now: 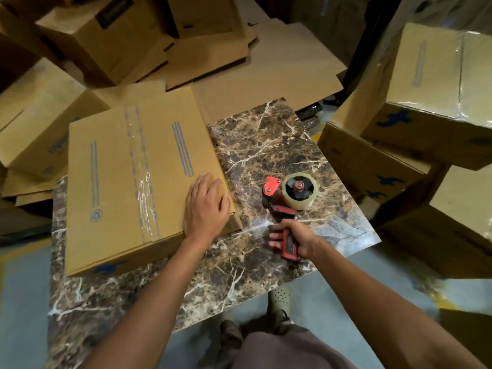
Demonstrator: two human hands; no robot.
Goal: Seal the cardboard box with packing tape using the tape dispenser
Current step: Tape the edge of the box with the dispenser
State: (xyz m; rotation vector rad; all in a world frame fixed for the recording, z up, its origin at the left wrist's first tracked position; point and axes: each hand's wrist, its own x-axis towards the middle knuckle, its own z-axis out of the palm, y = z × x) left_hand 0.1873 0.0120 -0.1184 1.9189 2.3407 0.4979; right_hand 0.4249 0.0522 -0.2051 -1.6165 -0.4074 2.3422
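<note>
A flat brown cardboard box [117,187] with blue print lies on the left half of the marble table [266,145]. A strip of clear packing tape [141,177] runs along its centre seam, wrinkled near the front end. My left hand [206,206] rests palm down on the box's near right corner, fingers spread. To the right of the box, a red tape dispenser [286,206] with a clear tape roll [300,191] sits on the table. My right hand [294,239] is wrapped around its red handle.
Stacked cardboard boxes [431,107] crowd the right side, and more boxes [34,123] sit at the left. Flattened cardboard sheets [266,70] lie behind the table. Grey floor shows below the table's near edge, with my feet under it.
</note>
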